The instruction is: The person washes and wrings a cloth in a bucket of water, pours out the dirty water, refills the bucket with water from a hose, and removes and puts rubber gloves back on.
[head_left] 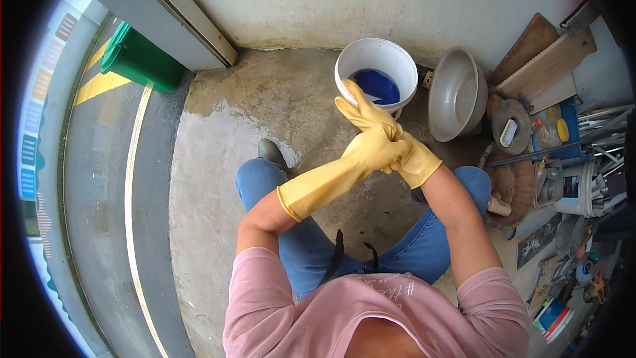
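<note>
Both my hands wear long yellow rubber gloves and meet in the middle of the view. My left hand [377, 149] is closed around the other glove near the wrist. Its own glove reaches well up my left forearm. My right hand [363, 111] points up and to the left with its fingers stretched out, its glove cuff [423, 167] lower on the arm. Just beyond the fingers stands a white bucket [343, 66] with something dark blue [377, 85] in the bottom. The fingertips overlap the bucket in the view; I cannot tell whether they touch it.
A metal basin [457, 96] leans right of the bucket. Wooden boards [546, 63], a scrub brush [509, 132], a white pail [578, 189] and assorted tools crowd the right side. A green bin [142, 59] stands at left by the road. The concrete floor [218, 166] has a wet patch.
</note>
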Demonstrator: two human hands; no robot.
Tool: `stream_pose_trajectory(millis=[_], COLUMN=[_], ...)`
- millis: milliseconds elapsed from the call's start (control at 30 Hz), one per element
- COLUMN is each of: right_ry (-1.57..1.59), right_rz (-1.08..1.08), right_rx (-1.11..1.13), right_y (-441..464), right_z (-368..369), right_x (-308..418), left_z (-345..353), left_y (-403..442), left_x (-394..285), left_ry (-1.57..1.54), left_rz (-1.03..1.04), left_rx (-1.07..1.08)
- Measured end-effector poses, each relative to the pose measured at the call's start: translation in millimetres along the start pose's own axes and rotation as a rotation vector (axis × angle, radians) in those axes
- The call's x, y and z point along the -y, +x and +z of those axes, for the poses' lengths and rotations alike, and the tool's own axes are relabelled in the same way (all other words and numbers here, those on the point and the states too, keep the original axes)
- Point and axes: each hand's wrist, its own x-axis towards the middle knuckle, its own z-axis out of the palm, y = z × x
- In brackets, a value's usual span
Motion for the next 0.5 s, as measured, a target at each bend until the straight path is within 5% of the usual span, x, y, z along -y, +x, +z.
stream_pose_trajectory(millis=[100, 167, 200, 233, 400, 467, 500], right_ry=[0.128, 0.451, 1.015, 1.164, 2.736, 2.101, 2.49], right_rz=[-0.153, 0.094, 0.092, 0.075, 0.139, -0.219, -0.194], right_rx=[-0.037, 0.128, 0.195, 0.069, 0.566, 0.252, 0.304], right_y=[26.0, 35.2, 56.9, 60.5, 65.0, 65.7, 61.1], right_z=[2.0, -24.8, -34.0, -46.6, -69.7, -59.7, -56.6], right_x=[-6.7, 22.4, 18.2, 11.1, 30.4, 39.5, 51.9], left_z=[-0.1, -0.4, -4.0, -5.6, -10.6, -7.2, -6.1], left_y=[7.0, 22.2, 15.1, 14.0, 31.2, 33.2, 31.4], left_x=[5.9, 17.2, 9.6, 10.2, 27.4, 28.1, 25.5], left_ry=[-0.113, -0.307, -0.377, -0.373, -0.246, -0.236, -0.258], left_rz=[-0.02, 0.123, 0.177, 0.195, 0.193, 0.212, 0.241], left_rx=[-0.046, -0.028, 0.01, -0.056, -0.283, -0.225, -0.192])
